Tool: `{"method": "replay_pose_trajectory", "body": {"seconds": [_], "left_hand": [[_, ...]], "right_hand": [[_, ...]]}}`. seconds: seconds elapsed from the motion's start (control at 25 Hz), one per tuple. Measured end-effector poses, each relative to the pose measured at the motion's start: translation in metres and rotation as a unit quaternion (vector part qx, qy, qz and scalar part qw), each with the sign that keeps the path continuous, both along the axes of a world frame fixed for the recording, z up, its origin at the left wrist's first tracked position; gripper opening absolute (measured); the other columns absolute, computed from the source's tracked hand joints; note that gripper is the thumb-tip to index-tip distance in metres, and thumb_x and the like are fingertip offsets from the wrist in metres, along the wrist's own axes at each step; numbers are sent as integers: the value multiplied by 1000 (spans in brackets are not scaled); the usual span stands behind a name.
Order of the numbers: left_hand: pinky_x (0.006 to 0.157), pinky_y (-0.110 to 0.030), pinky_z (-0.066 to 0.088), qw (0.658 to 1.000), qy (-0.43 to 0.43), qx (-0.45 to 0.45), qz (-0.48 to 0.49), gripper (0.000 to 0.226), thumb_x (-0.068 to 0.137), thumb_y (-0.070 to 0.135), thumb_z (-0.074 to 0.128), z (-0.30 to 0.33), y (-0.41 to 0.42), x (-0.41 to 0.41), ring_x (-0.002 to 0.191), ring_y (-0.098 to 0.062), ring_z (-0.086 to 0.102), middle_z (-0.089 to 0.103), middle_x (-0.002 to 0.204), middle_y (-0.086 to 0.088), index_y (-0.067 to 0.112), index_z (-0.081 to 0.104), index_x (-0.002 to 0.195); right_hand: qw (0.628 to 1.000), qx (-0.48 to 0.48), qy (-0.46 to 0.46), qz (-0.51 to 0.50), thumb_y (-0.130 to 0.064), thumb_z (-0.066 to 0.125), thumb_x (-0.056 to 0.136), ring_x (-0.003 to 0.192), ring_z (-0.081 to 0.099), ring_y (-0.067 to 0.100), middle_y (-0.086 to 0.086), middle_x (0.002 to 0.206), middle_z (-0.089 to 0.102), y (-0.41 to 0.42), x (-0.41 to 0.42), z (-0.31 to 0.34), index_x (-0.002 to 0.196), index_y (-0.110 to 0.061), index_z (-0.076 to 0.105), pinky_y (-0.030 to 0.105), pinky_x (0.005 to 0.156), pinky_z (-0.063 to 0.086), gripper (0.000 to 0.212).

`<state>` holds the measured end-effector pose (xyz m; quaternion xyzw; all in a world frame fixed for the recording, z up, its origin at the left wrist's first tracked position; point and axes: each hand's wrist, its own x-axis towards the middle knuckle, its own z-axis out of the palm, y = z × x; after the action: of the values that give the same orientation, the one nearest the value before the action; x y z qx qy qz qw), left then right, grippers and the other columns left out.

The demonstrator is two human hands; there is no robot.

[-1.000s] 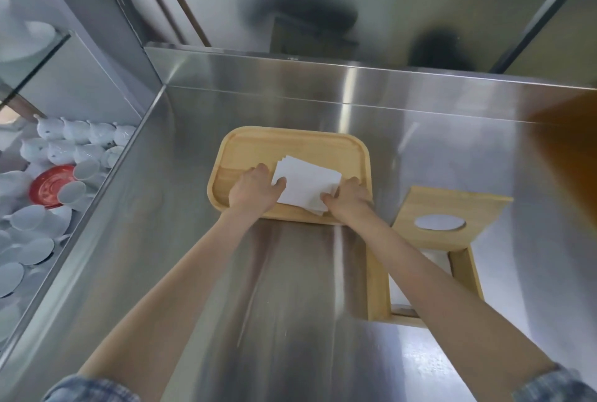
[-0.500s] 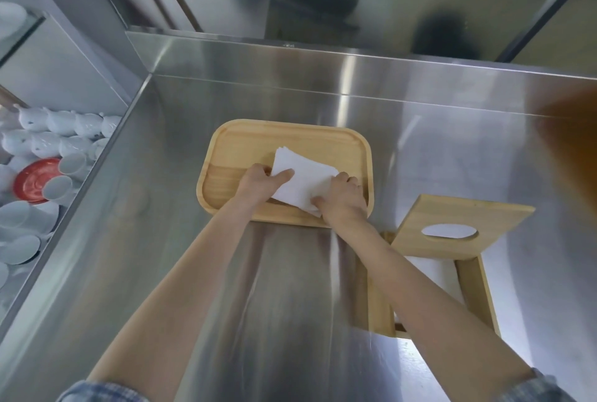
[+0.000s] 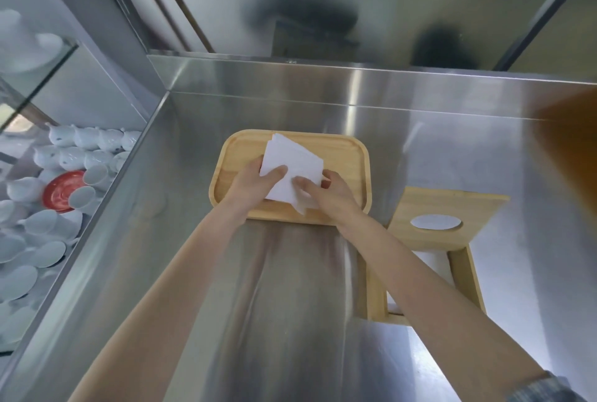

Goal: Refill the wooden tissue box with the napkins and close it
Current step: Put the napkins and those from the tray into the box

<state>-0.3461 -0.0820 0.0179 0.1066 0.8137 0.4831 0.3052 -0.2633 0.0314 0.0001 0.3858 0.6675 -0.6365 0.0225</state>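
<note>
A stack of white napkins (image 3: 292, 162) is tilted up above the wooden tray (image 3: 352, 159) in the middle of the steel counter. My left hand (image 3: 255, 185) grips the stack's left edge, thumb on top. My right hand (image 3: 329, 196) pinches its right lower edge. The wooden tissue box (image 3: 465, 272) stands to the right, partly behind my right forearm. Its lid (image 3: 452, 207), with an oval hole, is raised open.
The steel counter (image 3: 290, 304) has a raised back wall and a left rim. Beyond the left rim lie several white cups, teapots and a red saucer (image 3: 63, 191). An orange-brown blur fills the right edge.
Both hands have lifted the napkin stack off the tray and tipped its far edge up. Earlier it lay flat under my fingers.
</note>
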Motion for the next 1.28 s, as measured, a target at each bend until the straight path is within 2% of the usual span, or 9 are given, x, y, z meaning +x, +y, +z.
{"method": "replay_pose_trajectory", "body": {"seconds": [0.2, 0.28, 0.44, 0.6, 0.8, 0.92, 1.04, 1.2, 1.28], "left_hand": [[95, -37, 48, 996, -11, 77, -36, 25, 92, 27, 52, 45, -18, 33, 106, -19, 60, 65, 115, 1, 22, 55, 116], [95, -37, 50, 993, -16, 112, -41, 23, 92, 25, 52, 57, -27, 51, 108, -17, 61, 64, 118, 2, 27, 53, 115], [71, -35, 61, 977, -80, 195, -29, 19, 92, 21, 52, 72, -42, 91, 96, -12, 65, 67, 103, 10, 39, 57, 95], [59, -32, 60, 967, -108, 229, -25, 16, 90, 20, 54, 80, -47, 126, 86, -10, 67, 68, 94, 9, 35, 59, 92], [57, -29, 59, 970, -96, 215, -64, 23, 91, 22, 52, 72, -48, 166, 86, -6, 69, 67, 103, 10, 30, 52, 114], [57, -28, 58, 975, -101, 191, -55, 36, 93, 23, 50, 62, -44, 186, 96, -13, 65, 62, 116, 4, 22, 43, 128], [60, -26, 56, 987, -67, 134, -51, 33, 95, 25, 46, 52, -37, 199, 99, -14, 62, 62, 115, 5, 21, 46, 127], [59, -18, 56, 997, -12, 70, -37, 21, 93, 23, 48, 41, -23, 210, 87, -10, 63, 65, 106, -2, 16, 57, 111], [62, -21, 58, 998, 9, 47, -31, 22, 92, 23, 50, 35, -13, 211, 88, -17, 65, 67, 106, -11, 10, 60, 106]], "right_hand": [[987, -106, 119, -4, -35, 64, 83, 116, 59, 24, 6, 127, 64, -7, 29, 18, 128, -13, 54, 41, 105, 45, 50], [979, -132, 156, -5, -33, 63, 85, 117, 59, 23, 5, 127, 64, -9, 47, 26, 128, -12, 54, 40, 106, 44, 49], [976, -124, 178, -10, -36, 60, 87, 111, 61, 23, 4, 122, 64, -14, 91, 38, 125, -11, 53, 36, 96, 48, 46], [971, -160, 176, -7, -29, 55, 92, 112, 60, 22, 6, 124, 63, -20, 133, 47, 125, -10, 53, 39, 103, 47, 38], [980, -63, 185, -30, -24, 56, 91, 114, 60, 25, 8, 125, 63, -15, 181, 52, 124, -11, 53, 42, 99, 50, 36], [989, 1, 142, -52, -24, 57, 90, 101, 60, 20, 3, 113, 62, -10, 202, 52, 117, -10, 53, 29, 79, 52, 31], [990, 67, 118, -48, -21, 55, 92, 84, 54, 14, -6, 90, 56, -4, 219, 53, 109, -12, 52, 18, 65, 44, 19], [985, 150, 71, -51, -23, 53, 92, 85, 50, 19, 2, 91, 55, 11, 233, 45, 102, -9, 57, 30, 75, 42, 18], [978, 197, 50, -48, -23, 53, 92, 82, 50, 21, 5, 87, 55, 19, 237, 43, 101, -1, 60, 30, 72, 40, 25]]}}
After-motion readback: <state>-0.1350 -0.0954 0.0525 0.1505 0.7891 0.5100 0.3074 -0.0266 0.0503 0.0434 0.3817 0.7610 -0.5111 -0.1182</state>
